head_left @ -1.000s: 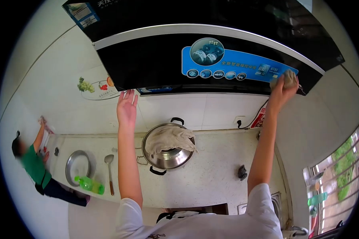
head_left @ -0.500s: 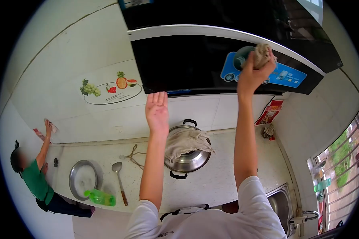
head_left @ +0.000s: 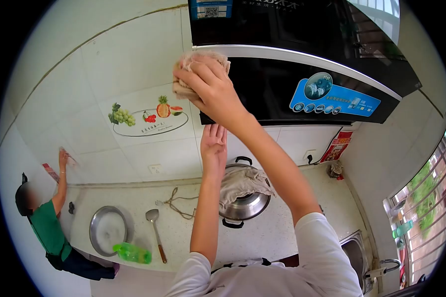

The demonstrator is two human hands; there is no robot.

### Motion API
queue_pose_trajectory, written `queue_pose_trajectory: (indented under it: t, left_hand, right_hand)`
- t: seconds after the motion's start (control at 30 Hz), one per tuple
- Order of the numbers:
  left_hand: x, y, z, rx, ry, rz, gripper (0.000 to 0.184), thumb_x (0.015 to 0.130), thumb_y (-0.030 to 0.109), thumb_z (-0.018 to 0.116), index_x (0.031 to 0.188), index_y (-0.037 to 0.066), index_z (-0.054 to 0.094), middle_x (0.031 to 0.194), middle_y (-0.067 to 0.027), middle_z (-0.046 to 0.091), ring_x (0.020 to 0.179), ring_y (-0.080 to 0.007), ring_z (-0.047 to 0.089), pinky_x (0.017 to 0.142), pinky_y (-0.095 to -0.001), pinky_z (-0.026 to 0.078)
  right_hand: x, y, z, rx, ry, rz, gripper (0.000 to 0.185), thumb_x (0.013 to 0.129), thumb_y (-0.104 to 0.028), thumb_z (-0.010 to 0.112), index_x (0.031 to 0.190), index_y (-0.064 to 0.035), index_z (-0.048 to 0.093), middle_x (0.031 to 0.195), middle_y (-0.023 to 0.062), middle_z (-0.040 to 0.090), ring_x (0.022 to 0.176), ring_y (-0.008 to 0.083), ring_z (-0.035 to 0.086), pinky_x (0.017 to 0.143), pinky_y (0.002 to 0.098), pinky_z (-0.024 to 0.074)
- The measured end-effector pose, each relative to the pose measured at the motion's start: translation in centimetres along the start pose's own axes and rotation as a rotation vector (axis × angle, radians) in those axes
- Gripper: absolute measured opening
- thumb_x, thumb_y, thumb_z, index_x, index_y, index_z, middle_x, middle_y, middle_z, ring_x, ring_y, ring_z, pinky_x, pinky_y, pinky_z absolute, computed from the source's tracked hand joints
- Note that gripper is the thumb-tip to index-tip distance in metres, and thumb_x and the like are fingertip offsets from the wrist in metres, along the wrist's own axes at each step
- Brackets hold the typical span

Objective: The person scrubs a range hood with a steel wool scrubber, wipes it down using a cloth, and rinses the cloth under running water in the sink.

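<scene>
My right hand [head_left: 210,84] is closed on a beige cloth [head_left: 183,91], pressed at the left end of the black range hood [head_left: 267,89]. Under the hood's lower left edge, my left hand [head_left: 214,146] is raised with its palm showing; its fingers are stretched up to the edge and hold nothing. Behind my left forearm, a lidded steel pan [head_left: 245,208] stands on the counter with another beige cloth [head_left: 245,183] draped over its lid. A blue sticker [head_left: 337,99] is on the right part of the hood.
On the white counter [head_left: 183,237] are a metal basin [head_left: 107,231], a green bottle [head_left: 133,253], a spatula [head_left: 156,235] and a cord [head_left: 178,204]. A person in green [head_left: 49,225] reaches to the wall at left. A sink [head_left: 354,255] and barred window are at right.
My right hand has swept the cloth leftward across the hood, from its right end to its left end. The view has shifted left. The left hand remains at the hood's lower edge.
</scene>
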State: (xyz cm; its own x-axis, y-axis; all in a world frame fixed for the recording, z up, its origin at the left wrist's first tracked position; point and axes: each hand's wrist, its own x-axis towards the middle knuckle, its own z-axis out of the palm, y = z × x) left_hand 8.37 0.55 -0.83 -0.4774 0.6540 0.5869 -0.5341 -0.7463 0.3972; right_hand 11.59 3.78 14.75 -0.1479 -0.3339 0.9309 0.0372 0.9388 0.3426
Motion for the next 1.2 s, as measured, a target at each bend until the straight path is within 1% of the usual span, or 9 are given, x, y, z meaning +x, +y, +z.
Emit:
queue_pose_trajectory:
  t: [0.07, 0.27, 0.43, 0.5, 0.6, 0.8, 0.97, 1.03, 1.2]
  left_hand:
    - [0.0, -0.4, -0.1, 0.005, 0.001, 0.016, 0.075, 0.053, -0.004, 0.047, 0.128, -0.004, 0.034, 0.125, -0.0081, 0.043, 0.123, -0.0218, 0.038, 0.108, -0.0325, 0.026]
    - [-0.1, -1.3, -0.7, -0.244, 0.14, 0.048, 0.049, 0.073, 0.012, 0.042, 0.12, -0.003, 0.043, 0.121, -0.0098, 0.049, 0.121, -0.0225, 0.041, 0.105, -0.0346, 0.028]
    - [0.6, -1.2, -1.5, -0.014, 0.189, 0.046, 0.049, 0.08, 0.018, 0.038, 0.123, -0.004, 0.043, 0.118, -0.0133, 0.051, 0.113, -0.0233, 0.047, 0.098, -0.0337, 0.035]
    - [0.8, -1.2, -2.1, -0.018, 0.15, 0.069, 0.048, 0.082, 0.021, 0.036, 0.121, -0.006, 0.043, 0.116, -0.0154, 0.051, 0.113, -0.023, 0.047, 0.097, -0.0341, 0.036]
    - [0.9, -0.7, -1.6, 0.059, 0.257, 0.069, 0.049, 0.084, 0.024, 0.036, 0.121, -0.007, 0.042, 0.118, -0.0148, 0.051, 0.115, -0.0223, 0.046, 0.096, -0.0345, 0.036]
    - [0.4, -0.6, -2.5, -0.045, 0.245, 0.044, 0.047, 0.087, 0.031, 0.03, 0.12, 0.002, 0.046, 0.122, -0.0062, 0.052, 0.119, -0.0178, 0.043, 0.097, -0.035, 0.035]
    - [0.6, -0.5, -2.9, -0.083, 0.414, -0.026, 0.047, 0.084, 0.035, 0.032, 0.114, 0.004, 0.052, 0.113, -0.0078, 0.056, 0.105, -0.0194, 0.051, 0.088, -0.0326, 0.039]
    - [0.9, 0.4, -3.7, 0.066, 0.011, -0.055, 0.051, 0.084, 0.035, 0.031, 0.117, 0.001, 0.05, 0.115, -0.0087, 0.055, 0.107, -0.0196, 0.05, 0.09, -0.0343, 0.038]
    - [1.3, 0.7, -4.1, 0.009, 0.156, -0.002, 0.051, 0.084, 0.032, 0.03, 0.12, 0.002, 0.047, 0.12, -0.0091, 0.052, 0.113, -0.0206, 0.048, 0.096, -0.0353, 0.037]
  right_hand:
    - [-0.8, 0.3, -1.6, 0.142, -0.229, -0.076, 0.051, 0.059, -0.009, 0.072, 0.108, -0.0119, 0.06, 0.104, 0.0056, 0.056, 0.104, 0.0272, 0.051, 0.091, 0.0392, 0.0421]
    - [-6.2, 1.6, -4.7, 0.255, -0.483, -0.079, 0.05, 0.059, -0.008, 0.072, 0.107, -0.0097, 0.061, 0.11, 0.0053, 0.057, 0.109, 0.0269, 0.051, 0.094, 0.0392, 0.042]
    - [-8.9, 1.3, -8.0, 0.266, -0.659, 0.037, 0.041, 0.058, -0.006, 0.071, 0.098, -0.0096, 0.061, 0.099, 0.0053, 0.061, 0.102, 0.0269, 0.056, 0.091, 0.0386, 0.0445]
    - [-7.4, 1.0, -8.2, 0.263, -0.636, 0.028, 0.04, 0.058, -0.009, 0.071, 0.097, -0.0103, 0.061, 0.095, 0.0044, 0.062, 0.097, 0.0262, 0.058, 0.086, 0.0382, 0.0465]
    - [-3.5, 0.4, -6.6, 0.206, -0.32, -0.085, 0.037, 0.061, -0.011, 0.07, 0.097, -0.0128, 0.062, 0.095, 0.0046, 0.06, 0.095, 0.0246, 0.058, 0.08, 0.0359, 0.047]
    - [-7.1, -0.7, -1.5, 0.226, -0.436, -0.168, 0.032, 0.062, -0.008, 0.066, 0.094, -0.0097, 0.064, 0.099, 0.0054, 0.062, 0.098, 0.0249, 0.058, 0.084, 0.037, 0.0462]
    - [-11.7, 0.4, -2.9, 0.233, -0.395, -0.05, 0.034, 0.061, -0.006, 0.067, 0.095, -0.0105, 0.065, 0.098, 0.0053, 0.063, 0.097, 0.024, 0.058, 0.085, 0.0372, 0.0458]
    - [-12.1, 0.0, -3.6, 0.214, -0.454, 0.015, 0.036, 0.06, -0.004, 0.068, 0.095, -0.0113, 0.065, 0.097, 0.0054, 0.063, 0.095, 0.0242, 0.058, 0.085, 0.0374, 0.0459]
    - [-8.3, -2.2, -2.8, 0.238, -0.309, 0.021, 0.034, 0.059, -0.005, 0.07, 0.092, -0.0108, 0.063, 0.095, 0.0074, 0.061, 0.091, 0.0287, 0.058, 0.08, 0.0387, 0.0459]
